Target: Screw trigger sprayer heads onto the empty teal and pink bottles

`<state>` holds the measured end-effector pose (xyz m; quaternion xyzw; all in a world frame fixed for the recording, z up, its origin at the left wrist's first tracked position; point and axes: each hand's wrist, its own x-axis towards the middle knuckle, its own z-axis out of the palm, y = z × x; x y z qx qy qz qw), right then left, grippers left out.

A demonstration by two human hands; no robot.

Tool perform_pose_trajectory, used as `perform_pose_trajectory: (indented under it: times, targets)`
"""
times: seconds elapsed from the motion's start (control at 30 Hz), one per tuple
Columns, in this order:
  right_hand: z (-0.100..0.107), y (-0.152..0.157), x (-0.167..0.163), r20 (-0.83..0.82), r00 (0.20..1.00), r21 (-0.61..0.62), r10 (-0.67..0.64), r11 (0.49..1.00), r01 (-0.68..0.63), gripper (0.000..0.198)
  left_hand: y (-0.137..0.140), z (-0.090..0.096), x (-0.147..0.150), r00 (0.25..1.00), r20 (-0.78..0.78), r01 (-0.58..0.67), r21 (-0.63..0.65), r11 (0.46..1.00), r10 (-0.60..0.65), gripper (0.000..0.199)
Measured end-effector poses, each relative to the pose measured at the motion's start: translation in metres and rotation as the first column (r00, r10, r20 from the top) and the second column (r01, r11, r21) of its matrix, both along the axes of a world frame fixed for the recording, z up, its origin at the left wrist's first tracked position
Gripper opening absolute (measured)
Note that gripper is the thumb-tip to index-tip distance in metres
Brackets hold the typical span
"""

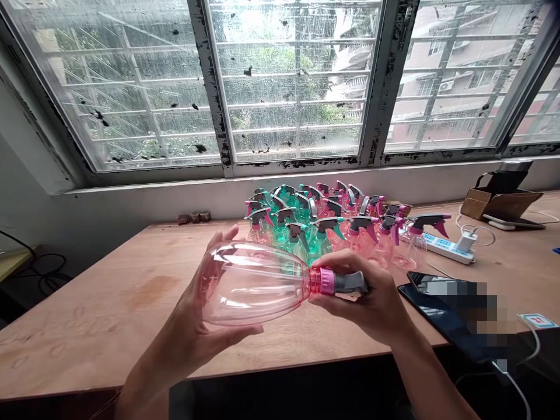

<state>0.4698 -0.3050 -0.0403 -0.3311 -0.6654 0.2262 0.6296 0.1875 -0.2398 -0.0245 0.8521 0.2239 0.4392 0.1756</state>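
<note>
A clear pink spray bottle (258, 283) lies on its side in the air above the table's front part, its base to the left and its neck to the right. Around the base is my left hand (192, 315), thumb below and fingers behind. My right hand (365, 291) grips the neck, where a pink collar (326, 281) and a grey spray head (350, 282) show between thumb and fingers. The trigger is hidden by that hand. Behind the bottle stand several upright green spray bottles (318, 245) and pink spray bottles (382, 245) with grey heads.
The wooden table (100, 291) ends at a front edge below my hands. To the right are a white power strip (448, 248) with a charger, two dark phones or tablets (437, 315), and a brown box (481, 203). Small brown blocks (193, 217) sit by the window wall.
</note>
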Motion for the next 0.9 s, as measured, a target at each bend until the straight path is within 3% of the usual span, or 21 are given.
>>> perform_pose_trajectory:
  times: [0.13,0.3,0.43,0.57,0.73,0.83,0.9]
  targets:
    - [0.003,0.002,0.0,-0.076,0.995,-0.067,0.065,0.995,-0.07,0.031,0.003,-0.004,0.002,0.995,0.084,0.057,0.028,0.998,-0.06,0.107]
    - [0.0,0.005,0.0,-0.032,0.998,-0.046,0.048,0.998,-0.049,0.032,0.001,-0.005,0.002,0.997,0.053,0.049,-0.014,0.999,-0.048,0.124]
    - [0.001,0.006,0.002,-0.053,0.995,-0.067,0.086,0.994,-0.089,0.033,-0.001,-0.003,-0.001,0.993,0.088,0.084,-0.081,0.993,-0.077,0.111]
    - [0.002,0.008,0.0,-0.133,0.982,-0.119,0.132,0.982,-0.148,0.03,0.002,-0.005,0.001,0.986,0.135,0.102,-0.058,0.993,-0.094,0.101]
    - [-0.003,0.011,-0.004,-0.104,0.991,-0.097,0.08,0.991,-0.09,0.03,0.001,-0.004,0.004,0.995,0.088,0.051,-0.036,0.998,-0.048,0.116]
    - [-0.004,0.011,-0.003,-0.082,0.994,-0.085,0.071,0.993,-0.078,0.034,0.0,-0.002,0.0,0.995,0.102,0.034,-0.111,0.993,-0.022,0.099]
    - [-0.003,0.012,-0.003,-0.103,0.989,-0.088,0.104,0.99,-0.113,0.033,0.001,-0.002,-0.002,0.994,0.103,0.038,-0.112,0.993,-0.026,0.099]
